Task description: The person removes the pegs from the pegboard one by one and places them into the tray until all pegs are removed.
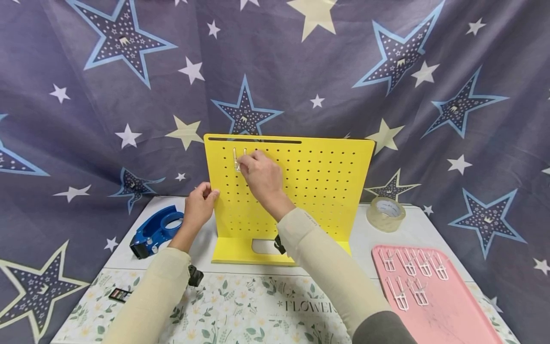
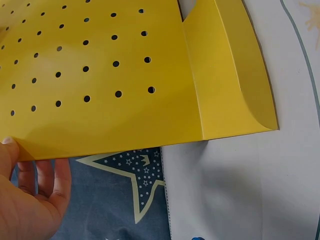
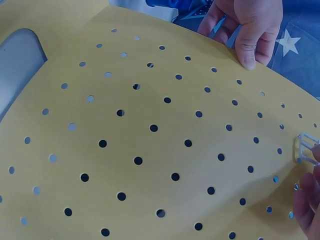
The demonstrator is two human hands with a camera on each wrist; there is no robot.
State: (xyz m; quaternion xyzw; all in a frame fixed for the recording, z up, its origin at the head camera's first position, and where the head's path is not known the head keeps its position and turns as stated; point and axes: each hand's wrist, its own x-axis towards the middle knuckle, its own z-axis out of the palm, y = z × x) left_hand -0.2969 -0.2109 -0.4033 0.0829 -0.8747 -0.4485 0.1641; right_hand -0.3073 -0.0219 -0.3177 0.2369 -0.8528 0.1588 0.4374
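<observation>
A yellow pegboard (image 1: 318, 208) stands upright on its own base on the table. My left hand (image 1: 199, 208) grips its left edge, thumb (image 2: 7, 152) on the front face and fingers behind in the left wrist view. Near the top left corner my right hand (image 1: 263, 177) pinches a white wire pegboard hook (image 1: 235, 160), which lies against the holes. In the right wrist view only part of this hook (image 3: 300, 150) shows, beside the fingertips. Whether its prongs sit in the holes cannot be seen. Several similar hooks (image 1: 410, 265) lie on a pink tray.
The pink tray (image 1: 460, 317) lies at the right front. Behind it rests a roll of clear tape (image 1: 385, 217). Left of the board is a blue tape dispenser (image 1: 155, 230), and a small dark card (image 1: 119, 295) lies nearer. A star-patterned curtain (image 1: 318, 71) hangs behind the table.
</observation>
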